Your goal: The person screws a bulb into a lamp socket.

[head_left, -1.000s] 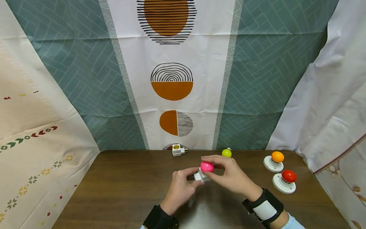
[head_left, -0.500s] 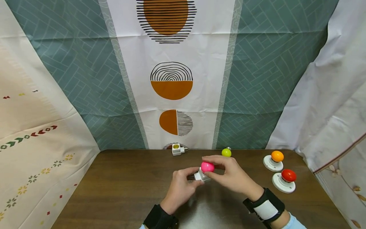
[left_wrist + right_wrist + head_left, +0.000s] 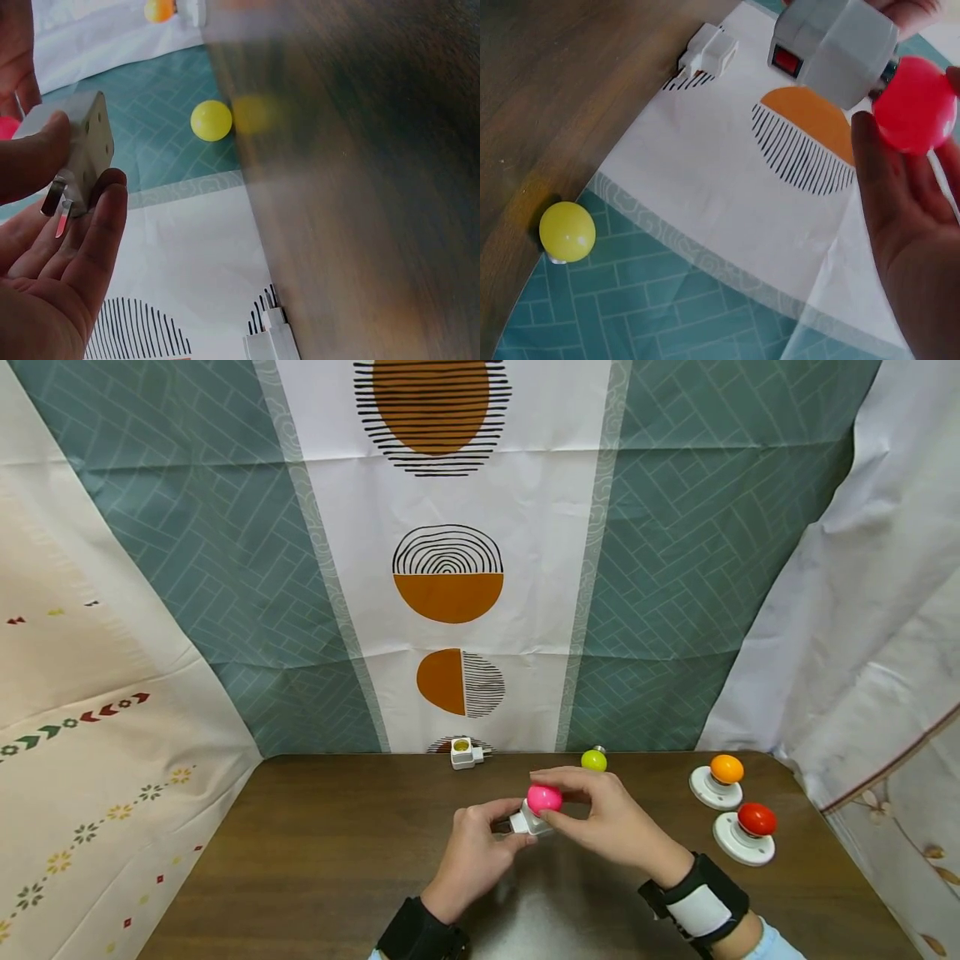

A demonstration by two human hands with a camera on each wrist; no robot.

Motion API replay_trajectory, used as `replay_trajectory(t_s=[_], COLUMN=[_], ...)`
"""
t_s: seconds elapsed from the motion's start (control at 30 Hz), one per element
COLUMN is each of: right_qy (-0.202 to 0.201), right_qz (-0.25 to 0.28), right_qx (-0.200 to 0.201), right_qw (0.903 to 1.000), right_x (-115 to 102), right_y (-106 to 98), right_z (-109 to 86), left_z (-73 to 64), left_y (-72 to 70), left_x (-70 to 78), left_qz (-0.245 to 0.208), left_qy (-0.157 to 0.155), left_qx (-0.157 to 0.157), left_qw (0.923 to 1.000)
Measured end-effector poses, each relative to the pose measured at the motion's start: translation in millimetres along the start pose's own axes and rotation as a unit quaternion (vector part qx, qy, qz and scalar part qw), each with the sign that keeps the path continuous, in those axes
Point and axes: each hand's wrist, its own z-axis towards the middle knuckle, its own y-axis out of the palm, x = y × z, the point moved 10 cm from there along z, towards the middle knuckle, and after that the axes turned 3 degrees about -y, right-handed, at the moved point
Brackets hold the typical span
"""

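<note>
My left hand [image 3: 474, 853] grips a white plug-in bulb socket [image 3: 832, 51] between thumb and fingers. Two flat metal prongs [image 3: 54, 204] stick out of the socket in the left wrist view, and a small red switch [image 3: 786, 61] shows on its side in the right wrist view. A round pink light bulb [image 3: 913, 105] sits at the socket's mouth, with a bit of its dark base showing between them. The fingers and thumb of my right hand [image 3: 600, 814] pinch this bulb. Both hands are over the middle of the table.
A second white plug-in socket [image 3: 467, 753] stands at the table's back edge, its mouth showing. To its right lies a yellow-green bulb [image 3: 594, 761]. On the right, an orange bulb [image 3: 727, 769] and a red bulb [image 3: 757, 819] sit in round white holders. Patterned cloth [image 3: 660, 610] hangs behind.
Hardly anything differs: both hands keep hold of the socket and the pink bulb in nearly the same place. The head view has shifted very slightly.
</note>
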Motion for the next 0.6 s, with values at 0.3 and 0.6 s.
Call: replay_trajectory(t_s=[0.3,0.6], right_qy=[0.039,0.006], right_qz=[-0.033,0.015], right_qx=[0.039,0.007], right_qw=[0.9979,0.9999], right_x=[6.0,-1.5], right_y=[-3.3,-3.7], right_z=[-1.9,-0.3], left_z=[-0.8,0.1], left_y=[0.0,-1.1], left_x=[0.4,1.9], left_qz=[-0.005,-0.006], left_qy=[0.012,0.009], left_qx=[0.002,0.005], left_qw=[0.9999,0.9999])
